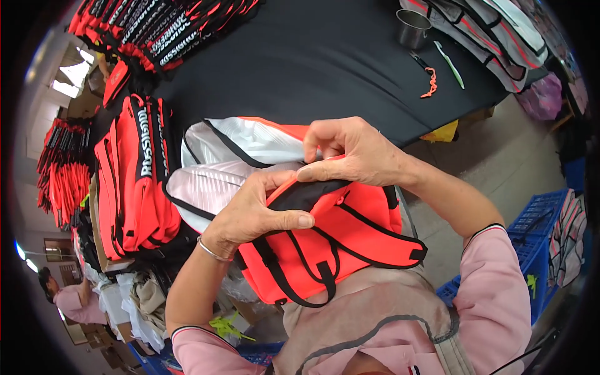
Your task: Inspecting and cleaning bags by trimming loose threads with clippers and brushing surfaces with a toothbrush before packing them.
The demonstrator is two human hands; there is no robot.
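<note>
**Orange bag held in both hands over the counter edge**

Here, a bright orange fabric bag with black trim and black straps (337, 240) is held in front of the person's chest, just off the near edge of the black-covered counter (325, 56). The left hand (256, 212) is wrapped over the bag's upper edge, its fingers (294, 220) closed together on the black trim. The right hand (353, 153) is laid over the top from the far side, its fingers pinched shut on the same edge. A pale, shiny lining (237, 162) is seen spread out behind the hands. On the left, stacks of finished orange-and-black bags (134, 181) are piled. At the counter's far end, a metal cup (414, 28), a green pen-like tool (449, 62) and a small orange cord (430, 83) are laid. Blue plastic crates (537, 231) are placed on the floor to the right.
</note>
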